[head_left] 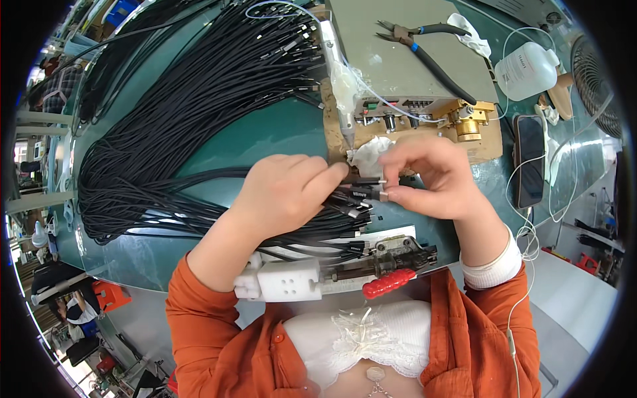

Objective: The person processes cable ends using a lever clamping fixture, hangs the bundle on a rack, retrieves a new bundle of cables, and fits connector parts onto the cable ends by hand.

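My left hand [285, 192] is closed around a bundle of thin black cables [345, 202] with small metal plug ends. My right hand [434, 176] pinches the plug end of one black cable [373, 181] between thumb and fingertips, right beside the left hand's fingers. A large pile of the same black cables [199, 113] spreads over the green table [272, 132] to the left and behind. Both forearms wear orange sleeves.
Behind the hands stands a grey box [405, 60] with a brass fitting [468, 123], pliers [424, 40] on top and a dispensing pen [342, 93] hanging at its left. A white bottle [527, 69], a black phone [529, 169] and a fan [597, 79] lie right. A red-handled clamp jig [388, 265] sits near me.
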### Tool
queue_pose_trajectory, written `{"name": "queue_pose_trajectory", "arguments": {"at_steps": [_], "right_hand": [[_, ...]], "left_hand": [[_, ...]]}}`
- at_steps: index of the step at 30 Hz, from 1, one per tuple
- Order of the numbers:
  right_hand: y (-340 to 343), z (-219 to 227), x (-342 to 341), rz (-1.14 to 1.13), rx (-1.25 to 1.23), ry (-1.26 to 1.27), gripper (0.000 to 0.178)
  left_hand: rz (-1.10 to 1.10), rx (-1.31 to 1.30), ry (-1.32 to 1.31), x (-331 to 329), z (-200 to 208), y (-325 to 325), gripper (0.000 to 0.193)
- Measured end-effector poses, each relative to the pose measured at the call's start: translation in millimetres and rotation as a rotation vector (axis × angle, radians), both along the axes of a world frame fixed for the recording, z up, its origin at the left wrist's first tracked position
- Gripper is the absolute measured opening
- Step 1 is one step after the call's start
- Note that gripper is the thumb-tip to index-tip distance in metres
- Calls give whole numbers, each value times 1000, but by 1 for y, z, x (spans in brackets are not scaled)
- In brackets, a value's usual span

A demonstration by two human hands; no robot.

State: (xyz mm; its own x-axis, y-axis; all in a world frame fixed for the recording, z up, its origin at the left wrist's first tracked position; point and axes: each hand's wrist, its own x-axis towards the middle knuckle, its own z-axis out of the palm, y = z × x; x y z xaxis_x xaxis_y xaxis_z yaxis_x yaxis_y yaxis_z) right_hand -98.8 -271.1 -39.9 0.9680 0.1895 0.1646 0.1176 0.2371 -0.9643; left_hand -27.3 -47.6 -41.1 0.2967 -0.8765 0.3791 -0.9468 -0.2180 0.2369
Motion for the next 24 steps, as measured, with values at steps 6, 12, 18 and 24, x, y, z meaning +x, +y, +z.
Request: {"name": "queue_pose_trajectory", "arguments": {"at_steps": [6, 12, 18, 24], "right_hand": [[1, -9, 0, -82, -562, -395, 18], [12, -16, -3, -102, -750, -507, 23], [11, -12, 0, -91, -757, -518, 22], [13, -4, 3, -142, -592, -379, 15]], "left_hand": [[-42, -142, 64, -2, -10, -1, 39], [-119, -246, 75, -1, -15, 1, 39], [-96, -219, 114, -1, -13, 2, 37], [-138, -307, 68, 8, -20, 4, 32]]}}
